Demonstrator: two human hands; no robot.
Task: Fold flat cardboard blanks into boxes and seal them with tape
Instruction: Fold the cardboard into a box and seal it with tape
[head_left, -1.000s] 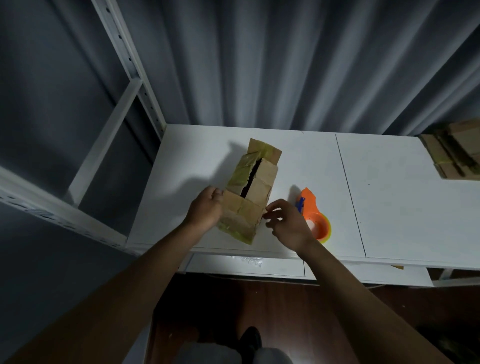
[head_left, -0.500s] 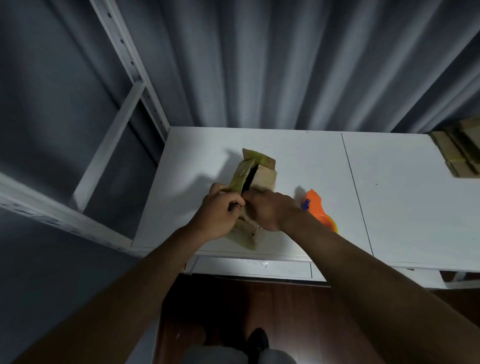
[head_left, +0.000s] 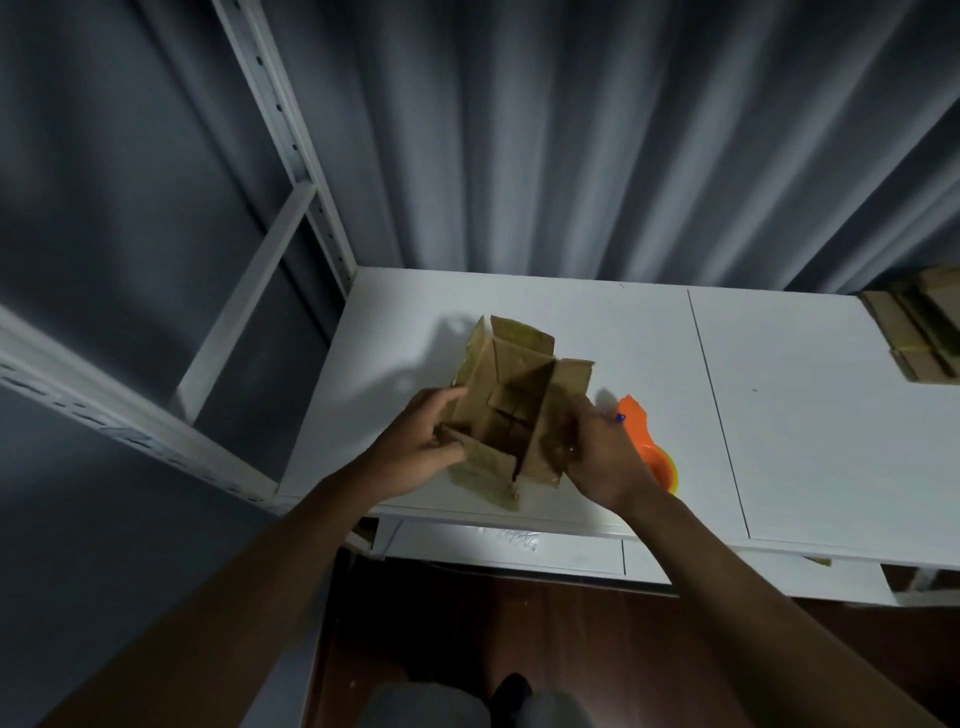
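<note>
A small brown cardboard box (head_left: 511, 400) stands opened up on the white table (head_left: 571, 322) near its front edge, flaps spread and its dark inside showing. My left hand (head_left: 423, 447) grips the box's left wall and near flap. My right hand (head_left: 597, 457) grips the right wall, fingers curled over its edge. An orange tape dispenser (head_left: 647, 441) lies on the table just right of my right hand, partly hidden by it.
A stack of flat cardboard blanks (head_left: 919, 327) lies at the table's far right edge. A white metal shelf frame (head_left: 280, 145) rises on the left. Grey curtain hangs behind the table. Dark wooden floor and my foot show below.
The box was a nearly flat blank with both hands meeting at its near end. Now my hands have moved apart and the blank is pulled open into a box shape.
</note>
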